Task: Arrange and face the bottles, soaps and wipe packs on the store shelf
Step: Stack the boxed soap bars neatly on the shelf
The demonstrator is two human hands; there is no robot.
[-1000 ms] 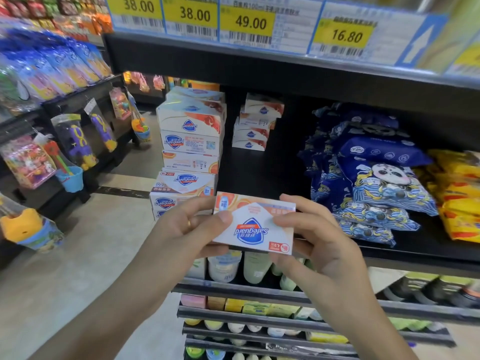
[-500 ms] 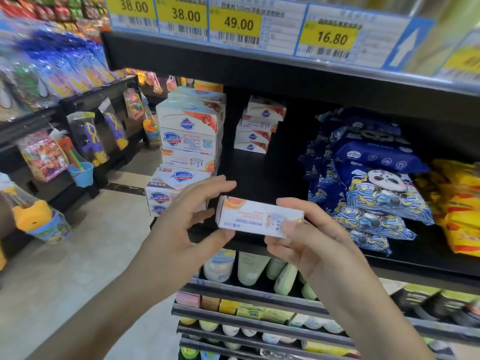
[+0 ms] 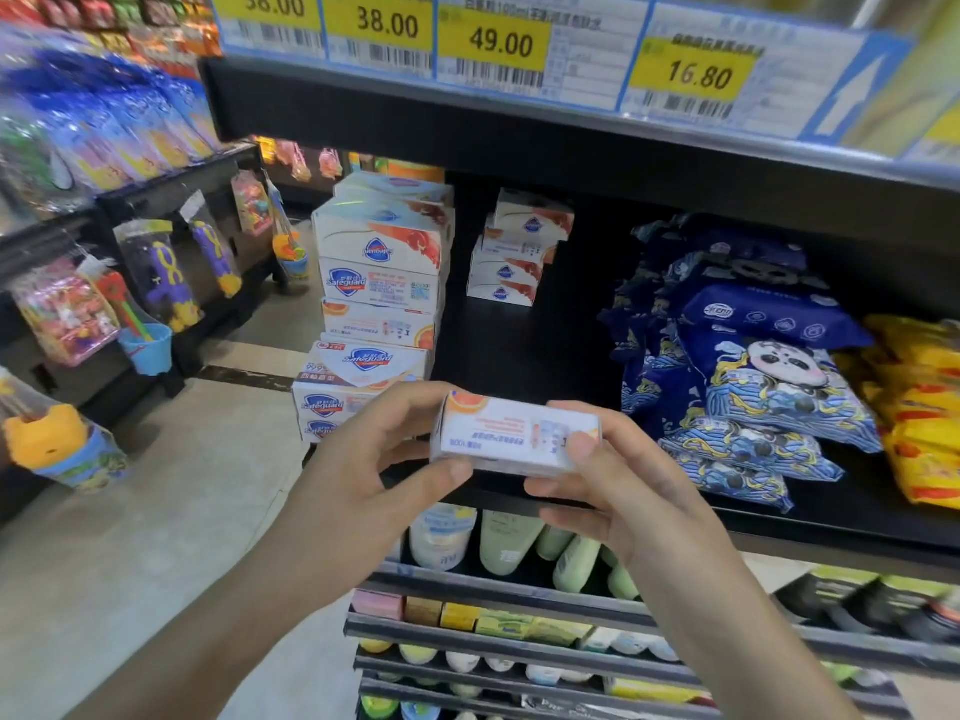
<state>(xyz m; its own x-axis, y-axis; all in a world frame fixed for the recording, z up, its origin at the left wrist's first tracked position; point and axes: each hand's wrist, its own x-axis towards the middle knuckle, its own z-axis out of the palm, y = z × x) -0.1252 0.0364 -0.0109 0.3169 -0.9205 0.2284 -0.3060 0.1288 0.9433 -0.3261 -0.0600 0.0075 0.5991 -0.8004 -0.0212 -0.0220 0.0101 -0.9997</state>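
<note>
Your shelf [image 3: 519, 350] is only partly faced. The wipe packs [image 3: 769, 387] on the right slump in a loose heap, blue ones lapping against the yellow packs [image 3: 919, 407] at the far edge. On the left the tall soap stack [image 3: 379, 298] stands at the shelf's front corner, its boxes turned different ways, one with its logo upside down, and a shorter soap stack [image 3: 514, 252] sits far back. Between the stacks and the wipes you have a wide bare stretch of dark shelf, open to the front lip, with the price rail [image 3: 519, 49] overhead limiting height. The soap box [image 3: 519, 436] is not yet placed: it hovers in front of the lip, narrow side up. Your left hand [image 3: 374, 475] pinches its left end with thumb below and fingers above; your right hand [image 3: 613, 475] grips its right end with curled fingers.
</note>
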